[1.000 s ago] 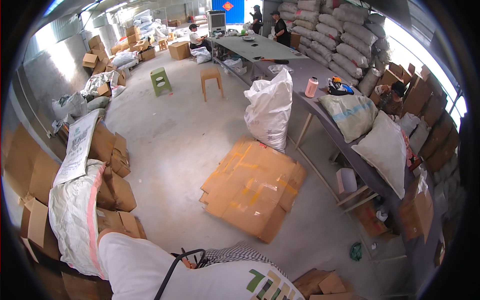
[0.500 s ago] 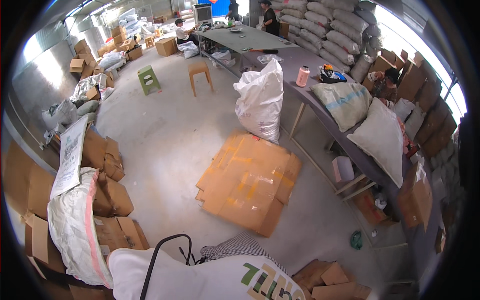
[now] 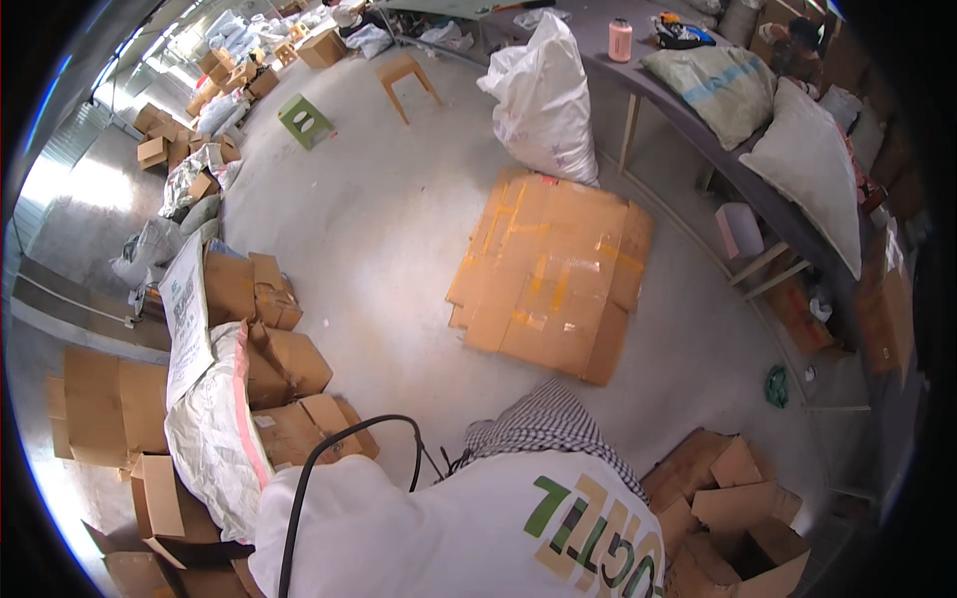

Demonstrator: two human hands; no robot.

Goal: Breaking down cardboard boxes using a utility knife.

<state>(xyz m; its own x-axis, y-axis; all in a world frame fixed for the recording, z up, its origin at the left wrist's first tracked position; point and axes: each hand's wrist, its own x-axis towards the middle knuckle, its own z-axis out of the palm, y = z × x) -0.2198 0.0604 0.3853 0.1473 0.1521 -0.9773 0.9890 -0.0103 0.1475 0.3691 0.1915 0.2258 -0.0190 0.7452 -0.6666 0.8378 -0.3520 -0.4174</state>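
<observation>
Neither hand shows, so I cannot tell whether the fingers are apart or together; the flattened cardboard (image 3: 568,274) on the floor (image 3: 369,249) would handle best supported evenly at 2 edges.

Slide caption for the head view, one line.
Flattened cardboard on a grey floor, a white sack at the cardboard's far edge beside a long table; neither hand in view.

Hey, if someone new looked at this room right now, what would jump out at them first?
Probably the big flattened cardboard, lying on the floor near the middle of the view. Next, the white sack standing at its far edge, beside the long table. Small bright spots follow: a pink bottle on that table and a green stool at upper left.
</observation>
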